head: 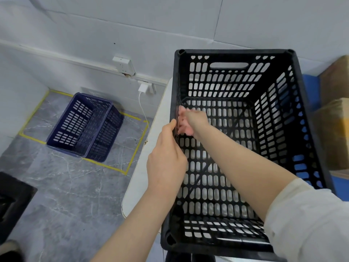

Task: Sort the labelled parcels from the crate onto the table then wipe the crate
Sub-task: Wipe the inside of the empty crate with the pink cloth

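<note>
Storeroom or packing area: taped floor bay (pixel 37 127), blue crate (pixel 85 127), cardboard boxes (pixel 334 133)

The crate (pixel 234 51) is set on the table (pixel 139 176), at its left edge. On the floor (pixel 66 190) to the left a basket (pixel 85 127) is placed (within a taped outline (pixel 136 152)). Boxes (pixel 334 133) are seen right of the crate. Inside, a cloth (pixel 186 129) is held at the left wall.

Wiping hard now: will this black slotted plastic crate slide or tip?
Likely light: the black slotted plastic crate holds no parcels and is mostly holes. It could slide on the smooth white table, so the left hand gripping its wall helps. Wide base: tipping unlikely.
</note>
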